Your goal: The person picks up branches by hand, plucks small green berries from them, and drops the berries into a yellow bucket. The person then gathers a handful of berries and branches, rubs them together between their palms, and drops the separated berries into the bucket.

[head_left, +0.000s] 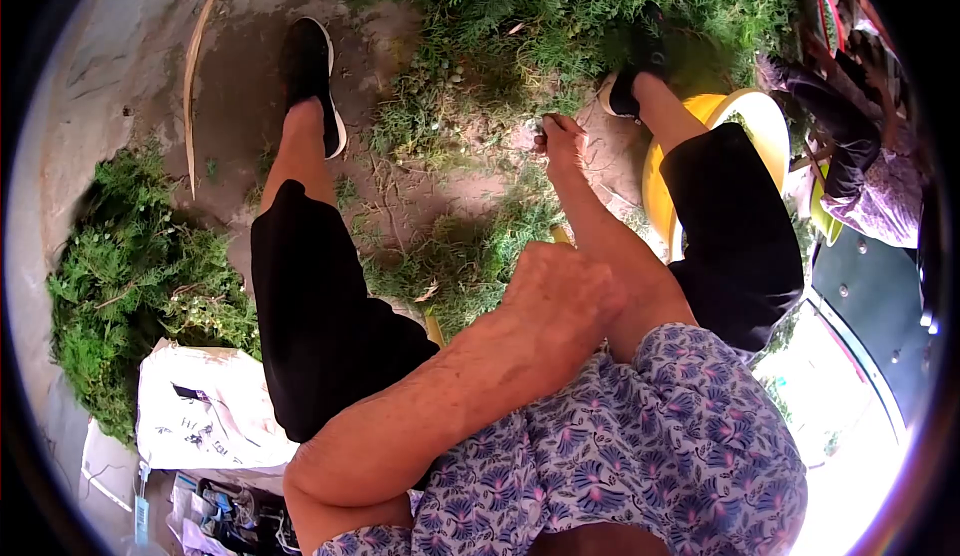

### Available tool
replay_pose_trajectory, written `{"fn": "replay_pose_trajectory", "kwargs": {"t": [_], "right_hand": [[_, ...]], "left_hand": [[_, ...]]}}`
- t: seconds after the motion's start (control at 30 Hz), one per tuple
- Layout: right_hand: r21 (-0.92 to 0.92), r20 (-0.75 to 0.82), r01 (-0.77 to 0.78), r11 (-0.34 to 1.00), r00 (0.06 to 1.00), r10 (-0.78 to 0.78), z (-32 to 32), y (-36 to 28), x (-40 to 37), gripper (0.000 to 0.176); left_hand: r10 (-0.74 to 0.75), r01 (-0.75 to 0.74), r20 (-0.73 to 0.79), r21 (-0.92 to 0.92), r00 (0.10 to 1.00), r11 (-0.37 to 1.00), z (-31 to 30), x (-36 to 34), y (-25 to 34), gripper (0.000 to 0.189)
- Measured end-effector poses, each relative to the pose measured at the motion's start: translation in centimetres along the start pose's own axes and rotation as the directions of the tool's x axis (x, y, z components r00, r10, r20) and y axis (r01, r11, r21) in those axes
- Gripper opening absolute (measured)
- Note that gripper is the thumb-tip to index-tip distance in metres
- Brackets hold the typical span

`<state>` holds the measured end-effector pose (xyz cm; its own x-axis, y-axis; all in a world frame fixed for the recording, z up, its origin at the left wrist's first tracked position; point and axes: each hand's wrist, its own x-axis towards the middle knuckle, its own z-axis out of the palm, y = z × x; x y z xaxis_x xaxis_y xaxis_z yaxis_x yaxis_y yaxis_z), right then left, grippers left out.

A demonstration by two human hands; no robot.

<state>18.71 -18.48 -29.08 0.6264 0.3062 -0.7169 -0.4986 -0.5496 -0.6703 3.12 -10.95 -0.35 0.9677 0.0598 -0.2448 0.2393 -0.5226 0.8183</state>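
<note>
My right hand (565, 142) reaches forward low between my legs, fingers curled together, close over a bare patch of soil with small green clippings. What it holds, if anything, is too small to make out. My left hand (565, 284) is closed in a fist in front of my lap, overlapping my right forearm; its fingertips are hidden. A bit of a yellow thing (562, 234) shows just beyond the left knuckles. Feathery green cut branches (500, 241) lie on the ground between my feet, below both hands.
A larger heap of green branches (580, 16) spreads ahead, another pile (140, 286) lies left. A yellow tub (657, 196) stands by my right leg. A white sack (205, 406) is at lower left, a long dry strip (195, 86) upper left. Another person (880, 176) sits at right.
</note>
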Motion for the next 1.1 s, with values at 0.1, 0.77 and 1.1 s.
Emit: {"fn": "replay_pose_trajectory", "kwargs": {"t": [0.1,0.77,1.1], "right_hand": [[-0.15,0.127,0.117,0.982,0.987,-0.098,2.3,-1.8,-1.0,0.025],[-0.508,0.26,0.524,0.683,0.85,-0.459,4.5,1.1,1.8,0.014],[-0.681,0.463,0.638,0.36,0.756,-0.463,6.8,1.9,2.9,0.024]], "left_hand": [[-0.043,0.041,0.085,0.023,0.995,0.999,-0.1,0.4,0.0,0.007],[-0.049,0.045,0.029,0.137,0.998,0.989,0.3,0.5,-0.1,0.007],[-0.114,0.087,0.137,0.189,0.984,0.978,-0.7,0.6,0.3,0.013]]}}
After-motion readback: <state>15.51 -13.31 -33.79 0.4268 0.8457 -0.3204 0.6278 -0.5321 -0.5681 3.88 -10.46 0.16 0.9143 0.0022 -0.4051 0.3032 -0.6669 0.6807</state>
